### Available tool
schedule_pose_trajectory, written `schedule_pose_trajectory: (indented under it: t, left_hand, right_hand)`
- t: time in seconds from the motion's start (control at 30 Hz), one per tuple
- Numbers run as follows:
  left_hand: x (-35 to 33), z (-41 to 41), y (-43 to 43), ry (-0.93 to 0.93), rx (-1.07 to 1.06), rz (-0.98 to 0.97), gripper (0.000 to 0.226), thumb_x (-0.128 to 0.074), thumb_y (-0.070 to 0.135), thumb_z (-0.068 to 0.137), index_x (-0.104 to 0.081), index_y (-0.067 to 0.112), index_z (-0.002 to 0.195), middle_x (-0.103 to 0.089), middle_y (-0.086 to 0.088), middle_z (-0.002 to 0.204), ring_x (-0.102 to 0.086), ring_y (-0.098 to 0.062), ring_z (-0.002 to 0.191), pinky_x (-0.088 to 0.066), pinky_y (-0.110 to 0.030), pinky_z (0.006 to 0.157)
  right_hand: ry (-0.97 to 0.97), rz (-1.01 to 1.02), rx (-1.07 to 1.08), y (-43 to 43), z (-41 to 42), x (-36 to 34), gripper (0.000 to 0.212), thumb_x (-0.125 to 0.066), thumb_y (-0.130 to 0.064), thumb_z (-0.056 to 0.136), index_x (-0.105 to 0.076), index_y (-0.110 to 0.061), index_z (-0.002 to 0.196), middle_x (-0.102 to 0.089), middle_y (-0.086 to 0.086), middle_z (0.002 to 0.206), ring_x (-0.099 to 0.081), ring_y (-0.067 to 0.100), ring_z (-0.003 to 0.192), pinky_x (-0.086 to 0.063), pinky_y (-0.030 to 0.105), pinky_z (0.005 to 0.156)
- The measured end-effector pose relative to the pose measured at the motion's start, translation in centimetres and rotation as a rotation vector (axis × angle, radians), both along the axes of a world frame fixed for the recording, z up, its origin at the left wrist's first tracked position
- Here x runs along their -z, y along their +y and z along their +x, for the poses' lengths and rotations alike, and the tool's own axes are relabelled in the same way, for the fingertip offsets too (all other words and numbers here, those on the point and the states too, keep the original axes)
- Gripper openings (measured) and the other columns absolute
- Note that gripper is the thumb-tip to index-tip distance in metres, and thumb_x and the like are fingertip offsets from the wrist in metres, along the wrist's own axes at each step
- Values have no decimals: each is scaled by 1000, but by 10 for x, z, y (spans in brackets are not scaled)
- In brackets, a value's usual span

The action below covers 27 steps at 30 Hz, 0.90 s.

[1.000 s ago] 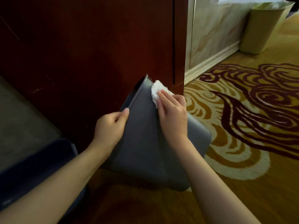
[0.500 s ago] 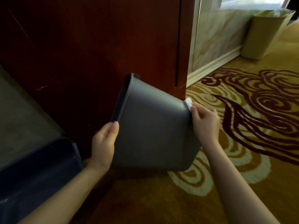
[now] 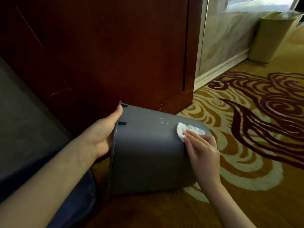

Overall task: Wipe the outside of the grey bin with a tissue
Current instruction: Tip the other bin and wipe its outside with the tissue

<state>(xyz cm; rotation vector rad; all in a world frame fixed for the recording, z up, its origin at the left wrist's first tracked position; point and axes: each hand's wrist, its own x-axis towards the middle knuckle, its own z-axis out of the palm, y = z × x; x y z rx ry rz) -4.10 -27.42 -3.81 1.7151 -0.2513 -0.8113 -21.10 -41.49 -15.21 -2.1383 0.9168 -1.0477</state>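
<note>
The grey bin (image 3: 148,155) lies tipped on its side on the carpet, its rim to the left and its base to the right. My left hand (image 3: 102,134) grips the rim at the open end, thumb on the outer wall. My right hand (image 3: 201,150) presses a crumpled white tissue (image 3: 189,130) against the bin's outer wall near the base. A few small white specks (image 3: 162,121) sit on the wall just left of the tissue.
A dark red wooden cabinet (image 3: 115,51) stands right behind the bin. A beige bin (image 3: 273,35) stands at the far right by the marble wall (image 3: 222,38). Patterned carpet (image 3: 255,120) spreads to the right. A dark blue thing (image 3: 77,203) lies under my left forearm.
The bin has been turned and lowered, so that its side faces up. My left hand shifted up along the rim. My right hand brought the tissue from the base edge onto the upper wall.
</note>
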Motion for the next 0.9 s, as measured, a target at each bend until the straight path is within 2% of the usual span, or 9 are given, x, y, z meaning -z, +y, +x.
schedule_pose_trajectory:
  t: [0.1, 0.17, 0.3, 0.4, 0.5, 0.6, 0.7, 0.8, 0.9]
  left_hand:
    - [0, -8, -9, -61, -51, 52, 16, -50, 25, 92, -60, 14, 92, -71, -10, 67, -68, -16, 46, -52, -24, 38]
    - [5, -13, -17, -94, -88, 53, 13, -47, 19, 93, -60, 15, 93, -68, -11, 76, -68, -18, 53, -52, -23, 38]
    - [12, -26, -22, -201, -74, -34, 20, -46, 14, 92, -64, 21, 84, -72, -5, 75, -68, -16, 68, -54, -28, 57]
    - [19, -37, -23, -300, -91, -70, 23, -45, 22, 94, -63, 30, 81, -68, 2, 88, -64, -9, 84, -49, -25, 70]
    - [35, -43, -22, -285, -113, -108, 25, -41, 33, 94, -65, 26, 95, -69, -4, 104, -64, -13, 98, -51, -31, 87]
    - [51, -48, -17, -212, -120, -120, 35, -43, 42, 90, -61, 22, 111, -65, -9, 118, -60, -22, 112, -42, -47, 104]
    - [60, -48, -4, -135, -145, -143, 46, -45, 50, 79, -60, 26, 115, -64, -6, 122, -59, -21, 115, -40, -49, 105]
    - [65, -45, 7, -112, -130, -130, 67, -43, 52, 77, -45, 17, 134, -53, -7, 138, -47, -23, 128, -30, -49, 112]
    - [68, -46, 11, -131, -81, -109, 73, -41, 55, 76, -39, 18, 138, -48, -6, 142, -43, -22, 132, -29, -49, 113]
  right_hand:
    - [-119, 141, 75, 5, -11, -8, 22, -61, -15, 86, -68, -12, 107, -72, 2, 103, -54, 6, 93, -36, 8, 74]
    - [-220, 156, 97, 14, -6, -24, 23, -56, -19, 88, -67, -15, 108, -71, 0, 102, -57, 5, 95, -40, 10, 75]
    - [-209, -57, -142, 51, 30, -62, 26, -52, -23, 90, -67, -18, 111, -69, -7, 110, -53, 6, 100, -42, 17, 84]
    - [-145, -109, -259, 56, 47, -65, 25, -57, -18, 90, -68, -16, 112, -68, -4, 117, -52, 14, 106, -40, 22, 92]
    - [-52, -164, -277, 49, 45, -46, 28, -57, -18, 90, -66, -15, 116, -66, -2, 121, -52, 17, 112, -36, 22, 99]
    - [48, -194, -182, 34, 32, -22, 31, -58, -20, 89, -63, -14, 119, -65, -2, 123, -51, 17, 116, -38, 27, 99]
    - [65, -88, 22, -3, 4, 5, 31, -58, -17, 89, -62, -10, 119, -65, 3, 122, -50, 20, 116, -38, 31, 98]
    - [57, 33, 226, -40, -30, 29, 29, -53, -17, 91, -63, -8, 117, -65, 8, 120, -53, 27, 114, -34, 28, 95]
    - [-83, 236, 377, -56, -54, 41, 25, -51, -16, 93, -65, -6, 111, -71, 12, 103, -61, 30, 102, -39, 29, 86]
